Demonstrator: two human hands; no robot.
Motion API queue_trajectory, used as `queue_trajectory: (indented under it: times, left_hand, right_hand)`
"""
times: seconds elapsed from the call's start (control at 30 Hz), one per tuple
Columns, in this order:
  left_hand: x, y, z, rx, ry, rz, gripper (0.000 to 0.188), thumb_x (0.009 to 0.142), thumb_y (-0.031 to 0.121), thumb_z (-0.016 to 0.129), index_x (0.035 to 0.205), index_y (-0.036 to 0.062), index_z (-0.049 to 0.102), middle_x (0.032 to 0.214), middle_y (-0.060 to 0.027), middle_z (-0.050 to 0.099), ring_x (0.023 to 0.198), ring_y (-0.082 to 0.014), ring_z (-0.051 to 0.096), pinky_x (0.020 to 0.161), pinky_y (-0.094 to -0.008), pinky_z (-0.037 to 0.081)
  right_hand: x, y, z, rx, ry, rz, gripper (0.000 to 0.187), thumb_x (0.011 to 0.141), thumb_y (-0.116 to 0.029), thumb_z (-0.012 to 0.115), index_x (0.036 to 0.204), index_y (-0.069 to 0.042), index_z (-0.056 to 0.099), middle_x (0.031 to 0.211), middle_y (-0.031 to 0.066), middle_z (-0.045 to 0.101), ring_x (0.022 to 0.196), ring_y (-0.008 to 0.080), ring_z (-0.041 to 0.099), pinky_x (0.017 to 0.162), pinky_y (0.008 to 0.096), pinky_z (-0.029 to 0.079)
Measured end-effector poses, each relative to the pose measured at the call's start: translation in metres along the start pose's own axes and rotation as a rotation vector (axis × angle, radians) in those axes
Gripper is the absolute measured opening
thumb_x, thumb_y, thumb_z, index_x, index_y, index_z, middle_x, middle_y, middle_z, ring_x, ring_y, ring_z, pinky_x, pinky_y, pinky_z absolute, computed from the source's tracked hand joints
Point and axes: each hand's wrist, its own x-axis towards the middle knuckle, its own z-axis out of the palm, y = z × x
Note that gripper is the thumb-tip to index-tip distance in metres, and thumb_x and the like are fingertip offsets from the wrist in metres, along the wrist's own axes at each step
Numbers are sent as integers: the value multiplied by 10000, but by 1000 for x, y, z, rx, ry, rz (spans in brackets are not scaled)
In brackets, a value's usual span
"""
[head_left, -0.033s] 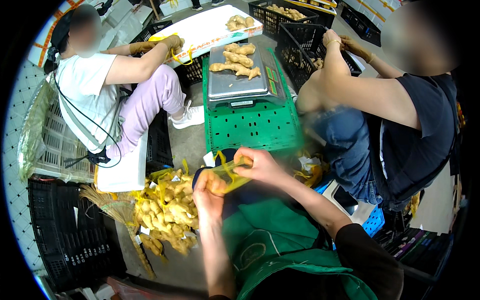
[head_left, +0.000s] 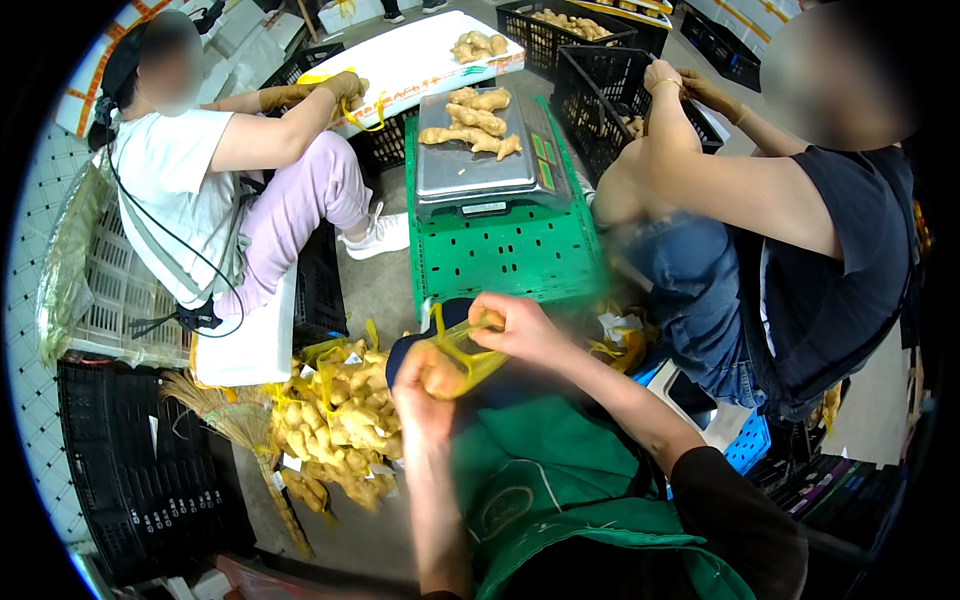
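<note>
Between my two hands a yellow mesh bag [head_left: 484,368] is stretched above my lap. My left hand [head_left: 425,380], blurred, is closed on its near left end. At the far end my right hand [head_left: 515,328] grips the mesh between thumb and fingers. A white tag hangs by the bag's far left edge; whether anything lies inside is hard to make out. Past my hands, several pieces of ginger root [head_left: 480,122] rest on a metal weighing scale [head_left: 455,178], which stands on an upturned green crate [head_left: 500,255].
Left of my forearm lies a heap of bagged ginger [head_left: 335,415], next to a straw broom [head_left: 228,412] and black crates [head_left: 140,470]. One co-worker [head_left: 180,150] sits left by a white foam box [head_left: 425,60]; another [head_left: 790,220] sits right, reaching toward a black crate [head_left: 590,105].
My left hand has shifted slightly right and down and turned a little, and the mesh bag has moved with it. My right hand stays almost in place.
</note>
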Motion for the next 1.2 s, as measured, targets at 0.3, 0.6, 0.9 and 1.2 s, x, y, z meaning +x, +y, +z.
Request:
queue_trajectory:
  times: [0.3, 0.6, 0.9, 1.2]
  left_hand:
    - [21, -27, -22, 888, 279, 643, 136, 902, 149, 579, 896, 19, 619, 756, 8, 598, 663, -38, 493, 637, -180, 414]
    - [-4, -41, -12, -11, -313, 56, 80, 873, 116, 594, 880, 52, 546, 614, 39, 483, 493, -59, 426, 505, -227, 385]
    - [24, -34, -15, 468, 271, 319, 212, 930, 269, 539, 816, 93, 574, 674, 26, 532, 514, -50, 445, 441, -186, 321]
    - [13, -70, -12, 557, -104, 51, 467, 807, 213, 662, 1213, 37, 513, 1054, -85, 609, 917, -202, 593, 830, -352, 475]
  right_hand:
    - [2, 15, 13, 865, -168, 318, 183, 930, -250, 518, 848, -94, 566, 596, -34, 449, 492, 62, 384, 432, 222, 264]
    - [3, 28, 6, 609, 42, 139, 161, 896, -188, 552, 860, -53, 632, 784, 2, 610, 701, 71, 546, 598, 219, 427]
    - [-21, 34, 22, 657, -26, 185, 72, 836, -104, 544, 879, -51, 567, 698, -34, 524, 615, 47, 458, 538, 202, 355]
    - [14, 66, 22, 631, 300, 161, 308, 829, -326, 661, 886, -28, 604, 754, 94, 654, 687, 210, 611, 649, 272, 452]
